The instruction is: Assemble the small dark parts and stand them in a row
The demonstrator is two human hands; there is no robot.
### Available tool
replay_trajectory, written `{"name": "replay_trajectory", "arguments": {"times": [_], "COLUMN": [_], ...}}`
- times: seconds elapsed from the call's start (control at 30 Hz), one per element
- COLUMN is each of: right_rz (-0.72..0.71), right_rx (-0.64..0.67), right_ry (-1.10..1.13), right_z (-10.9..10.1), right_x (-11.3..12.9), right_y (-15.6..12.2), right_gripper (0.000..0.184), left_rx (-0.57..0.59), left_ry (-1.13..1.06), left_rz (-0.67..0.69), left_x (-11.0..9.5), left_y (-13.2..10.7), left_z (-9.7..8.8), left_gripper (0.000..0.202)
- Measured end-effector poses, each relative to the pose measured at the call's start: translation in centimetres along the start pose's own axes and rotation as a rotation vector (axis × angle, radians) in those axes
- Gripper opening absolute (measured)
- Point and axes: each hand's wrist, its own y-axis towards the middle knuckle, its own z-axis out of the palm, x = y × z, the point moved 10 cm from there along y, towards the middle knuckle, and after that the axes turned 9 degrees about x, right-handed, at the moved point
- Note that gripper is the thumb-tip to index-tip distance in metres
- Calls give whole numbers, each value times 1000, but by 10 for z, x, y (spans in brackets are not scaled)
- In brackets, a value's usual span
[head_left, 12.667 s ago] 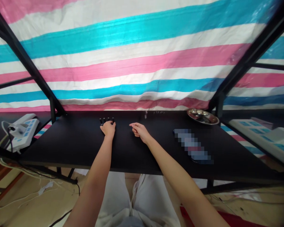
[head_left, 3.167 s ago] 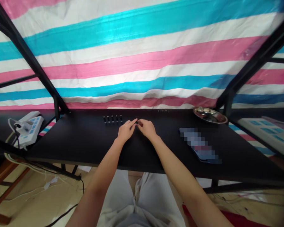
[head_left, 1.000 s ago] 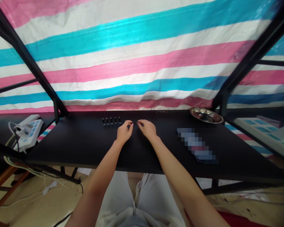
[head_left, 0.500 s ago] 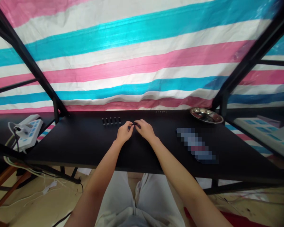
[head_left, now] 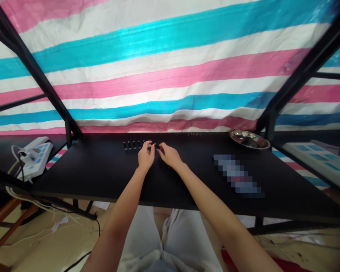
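A row of several small black cylinders with pale ends (head_left: 129, 145) stands on the black table (head_left: 102, 177). My left hand (head_left: 145, 156) is just to the right of this row and partly covers its last piece. Its thumb and fingers are apart, with nothing seen between them. Close by, my right hand (head_left: 170, 155) pinches a small black cylinder (head_left: 155, 145) that points toward the left hand. The fingertips hide most of that piece.
Several tiny metal parts (head_left: 194, 135) lie along the table's back edge. A round metal dish (head_left: 249, 139) rests at the back right, with a pixelated blue item (head_left: 238, 176) nearer. White power strips (head_left: 38, 160) and black frame posts (head_left: 269, 117) flank the table.
My left hand has come away from the small black piece and shifted slightly left toward the row. The right hand keeps the piece, with a gap now between the hands.
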Motion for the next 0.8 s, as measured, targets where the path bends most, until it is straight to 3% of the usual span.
{"name": "replay_trajectory", "arguments": {"times": [0.17,0.37,0.63,0.8], "right_rz": [114,185,185,171], "right_rx": [-12,3,59,77], "right_ry": [205,153,91,68], "right_z": [16,36,57,59], "right_x": [-15,-19,-16,-16], "right_y": [28,53,59,58], "right_gripper": [11,8,10,11], "left_rx": [-157,-182,-261,-251], "left_ry": [-288,-400,-580,-572], "left_rz": [-145,-192,-314,-321], "left_x": [21,29,50,47], "left_y": [2,3,3,3], "left_z": [-21,-24,-26,-25], "left_gripper": [21,14,13,15]}}
